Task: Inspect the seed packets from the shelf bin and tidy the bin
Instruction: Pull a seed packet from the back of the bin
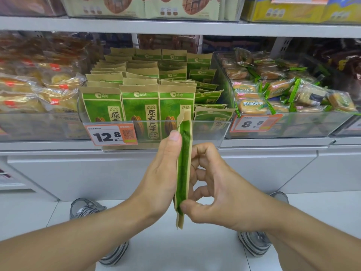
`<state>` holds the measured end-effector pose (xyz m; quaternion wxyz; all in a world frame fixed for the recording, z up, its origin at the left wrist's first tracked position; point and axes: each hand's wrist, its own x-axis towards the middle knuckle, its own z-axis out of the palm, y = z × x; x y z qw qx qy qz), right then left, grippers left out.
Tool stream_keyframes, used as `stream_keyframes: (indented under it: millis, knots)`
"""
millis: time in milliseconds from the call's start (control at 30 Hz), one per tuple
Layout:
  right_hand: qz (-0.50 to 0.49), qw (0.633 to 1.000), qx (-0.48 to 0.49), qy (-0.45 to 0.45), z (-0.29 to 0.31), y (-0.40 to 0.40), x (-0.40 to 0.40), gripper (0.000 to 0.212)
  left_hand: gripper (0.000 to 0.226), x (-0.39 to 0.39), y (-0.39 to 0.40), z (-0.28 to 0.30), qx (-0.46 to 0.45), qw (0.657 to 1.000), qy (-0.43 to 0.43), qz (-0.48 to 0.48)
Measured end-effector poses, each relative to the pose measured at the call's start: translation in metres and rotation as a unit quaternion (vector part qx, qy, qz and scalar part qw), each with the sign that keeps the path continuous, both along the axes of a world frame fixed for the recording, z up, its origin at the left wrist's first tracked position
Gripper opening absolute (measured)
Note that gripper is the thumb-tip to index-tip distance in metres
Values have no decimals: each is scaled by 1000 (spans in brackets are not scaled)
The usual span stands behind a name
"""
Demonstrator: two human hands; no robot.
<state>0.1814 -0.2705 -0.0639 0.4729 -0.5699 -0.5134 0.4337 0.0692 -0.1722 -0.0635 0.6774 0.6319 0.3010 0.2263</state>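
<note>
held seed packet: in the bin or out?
Out. Both hands, left hand and right hand, hold the seed packet edge-on before the bin.
</note>
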Motion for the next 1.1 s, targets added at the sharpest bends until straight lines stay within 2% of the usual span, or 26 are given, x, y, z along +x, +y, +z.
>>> stream_keyframes:
  millis: [67, 200, 400, 467, 533, 700, 767, 833, 900, 933, 1000, 1100]
  knots:
    - [-9, 1000, -3, -15, 0, 0, -1, 61, 97, 1, 0, -3, 10, 1000, 3, 3]
    - [-11, 1000, -1, -10, 2, -1, -3, 61, 83, 2, 0, -3, -2, 1000, 5, 1]
    - [8, 1000, 3, -6, 5, -3, -1, 62, 92, 1, 4, -7, -22, 1000, -18, -12]
    - [7, 1000, 1, -16, 5, -3, 1, 62, 80, 1, 5, -7, -36, 999, -32, -18]
    - [-6, 999, -2, -38, 4, -3, 1, 66, 68, 1, 5, -5, -48, 997, -53, -25]
    - [-104, 980, 32, -169, 3, -6, -7, 94, 69, -2, 9, -5, -103, 979, -121, -124]
    - [-127, 976, 37, -170, 5, -6, -7, 106, 61, -5, 9, 0, -62, 987, -79, -124]
    - [-139, 977, 34, -158, 6, -5, -3, 111, 62, -7, 10, 5, 32, 997, -11, -68]
    - [-151, 979, 28, -131, 5, -1, 5, 106, 61, -8, 12, 7, 119, 993, 6, -7]
    - [-161, 980, 27, -117, 4, 0, 10, 101, 56, -9, 14, 7, 133, 991, 2, 15]
    - [-170, 980, 28, -100, 3, 3, 17, 87, 45, -9, 19, 7, 105, 993, -19, 50]
    - [-129, 989, 29, -69, 4, 4, 25, 73, 32, -9, 26, 3, 55, 995, -38, 69]
